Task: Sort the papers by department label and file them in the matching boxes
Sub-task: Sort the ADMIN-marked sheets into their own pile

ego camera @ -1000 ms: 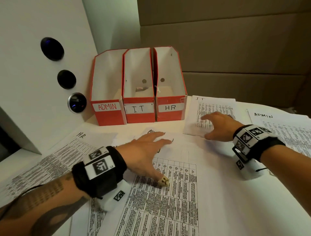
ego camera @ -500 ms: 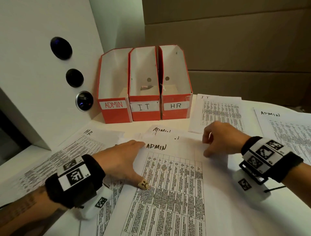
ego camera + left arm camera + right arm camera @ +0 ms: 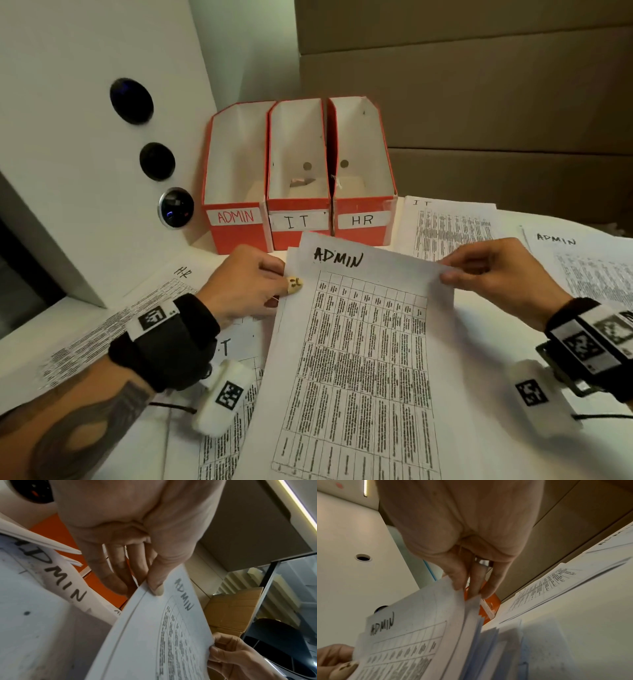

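ADMIN box (image 3: 236, 192) open-topped; raised ADMIN sheet (image 3: 359, 325) fronts IT box (image 3: 298, 192).

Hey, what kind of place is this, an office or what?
Probably an office filing desk or a mock-up of one: three orange file boxes labelled ADMIN, IT and HR, printed table sheets such as the ADMIN paper spread over a white table, and stacked cardboard boxes behind.

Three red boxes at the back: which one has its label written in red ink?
The ADMIN box, leftmost of the three. Its label is in red marker; the IT box and HR box labels are in black.
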`<state>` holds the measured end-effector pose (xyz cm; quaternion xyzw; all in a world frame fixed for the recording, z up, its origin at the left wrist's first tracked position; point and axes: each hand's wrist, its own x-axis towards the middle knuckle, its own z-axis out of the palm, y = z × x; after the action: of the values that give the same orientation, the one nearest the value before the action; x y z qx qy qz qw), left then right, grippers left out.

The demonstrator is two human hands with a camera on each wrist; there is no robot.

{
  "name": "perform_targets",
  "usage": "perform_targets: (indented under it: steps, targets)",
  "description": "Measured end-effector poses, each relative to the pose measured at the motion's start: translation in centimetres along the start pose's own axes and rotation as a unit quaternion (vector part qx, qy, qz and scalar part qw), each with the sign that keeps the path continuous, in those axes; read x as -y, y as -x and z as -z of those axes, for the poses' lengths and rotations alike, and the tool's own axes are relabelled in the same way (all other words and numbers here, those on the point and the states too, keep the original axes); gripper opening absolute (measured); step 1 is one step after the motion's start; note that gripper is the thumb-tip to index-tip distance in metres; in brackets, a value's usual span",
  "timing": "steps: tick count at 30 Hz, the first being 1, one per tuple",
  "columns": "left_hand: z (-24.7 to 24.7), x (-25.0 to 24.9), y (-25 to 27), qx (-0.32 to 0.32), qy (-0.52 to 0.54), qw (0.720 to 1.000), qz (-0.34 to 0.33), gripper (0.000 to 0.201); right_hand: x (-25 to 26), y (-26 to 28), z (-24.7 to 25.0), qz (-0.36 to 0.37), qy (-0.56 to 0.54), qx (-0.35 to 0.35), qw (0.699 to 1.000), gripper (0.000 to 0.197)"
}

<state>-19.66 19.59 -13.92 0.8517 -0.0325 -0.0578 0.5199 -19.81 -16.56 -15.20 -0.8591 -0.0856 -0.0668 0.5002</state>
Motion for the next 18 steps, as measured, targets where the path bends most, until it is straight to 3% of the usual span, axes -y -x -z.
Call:
perform_targets:
  steps: [5, 10, 15, 18]
  targets:
    - [-0.2, -0.3, 0.3, -0.031, 0.016, 0.999, -0.014, 0.012, 0.4, 0.2, -0.6, 0.018, 0.014, -0.063, 0.998, 0.012]
    - [0.0, -0.1, -0.1, -0.079, 0.038, 0.996, -0.002, 0.008, -0.6, 0.2, 0.4, 0.005, 0.039, -0.113, 0.993, 0.022]
    - [0.7, 0.0, -0.7, -0.083, 0.079, 0.993, 0.005, 0.014, -0.9, 0.9, 2.0, -0.037, 0.002, 0.006, 0.999, 0.028]
    - [0.1, -0.3, -0.6, -0.039, 0.095, 0.995, -0.012, 0.018, -0.8, 0.7, 1.4, -0.051, 0.001, 0.022, 0.998, 0.020]
